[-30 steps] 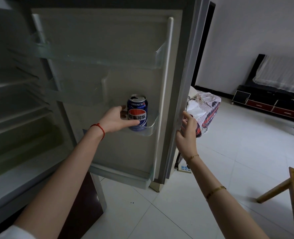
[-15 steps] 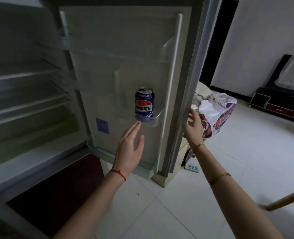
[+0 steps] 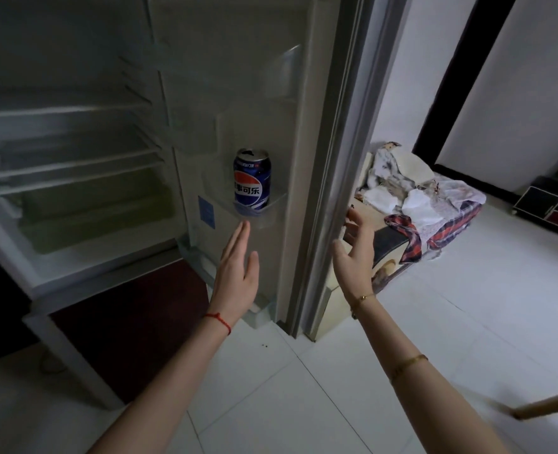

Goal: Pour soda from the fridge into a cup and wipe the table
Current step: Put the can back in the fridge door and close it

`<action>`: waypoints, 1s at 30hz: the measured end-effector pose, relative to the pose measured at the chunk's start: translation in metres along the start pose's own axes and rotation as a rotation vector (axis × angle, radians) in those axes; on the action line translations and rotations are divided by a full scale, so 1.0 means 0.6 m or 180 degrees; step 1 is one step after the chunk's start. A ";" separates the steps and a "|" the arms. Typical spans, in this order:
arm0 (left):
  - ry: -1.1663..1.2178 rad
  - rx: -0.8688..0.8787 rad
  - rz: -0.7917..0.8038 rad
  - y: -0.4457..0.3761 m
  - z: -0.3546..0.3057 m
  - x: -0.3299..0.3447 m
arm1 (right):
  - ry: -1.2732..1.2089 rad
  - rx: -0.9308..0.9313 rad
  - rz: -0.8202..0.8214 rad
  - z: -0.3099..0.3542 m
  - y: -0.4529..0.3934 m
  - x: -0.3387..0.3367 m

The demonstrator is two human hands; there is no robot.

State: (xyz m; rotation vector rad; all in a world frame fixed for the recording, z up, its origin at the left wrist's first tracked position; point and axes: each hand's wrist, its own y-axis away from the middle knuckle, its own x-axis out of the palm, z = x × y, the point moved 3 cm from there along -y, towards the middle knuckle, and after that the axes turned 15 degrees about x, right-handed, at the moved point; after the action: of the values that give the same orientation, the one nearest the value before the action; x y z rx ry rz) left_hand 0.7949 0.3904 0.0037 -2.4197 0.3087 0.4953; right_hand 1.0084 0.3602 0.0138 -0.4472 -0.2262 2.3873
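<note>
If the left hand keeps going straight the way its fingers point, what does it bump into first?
Probably the clear door shelf holding the soda can. The left hand points up at the shelf's underside, just below the can. Depth is hard to judge, so it might touch the can instead.

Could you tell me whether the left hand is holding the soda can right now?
No, the left hand is open below the soda can, which stands alone on the door shelf.

The blue soda can [image 3: 252, 180] in the fridge door shelf carries the red, white and blue Pepsi globe with white Chinese characters, seemingly 百事可乐. The blue sticker [image 3: 205, 212] below is unreadable.
</note>
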 end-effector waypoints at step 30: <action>-0.0414 -0.0663 -0.1476 0.161 -0.008 -0.221 | 0.0445 -0.2198 0.1763 0.142 0.211 0.218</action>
State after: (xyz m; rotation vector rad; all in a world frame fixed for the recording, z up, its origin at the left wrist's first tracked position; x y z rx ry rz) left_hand 0.6442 0.3261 0.0107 -2.5313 -0.3716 0.4859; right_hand 0.8082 0.3487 0.0240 -1.1076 -0.9847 2.7421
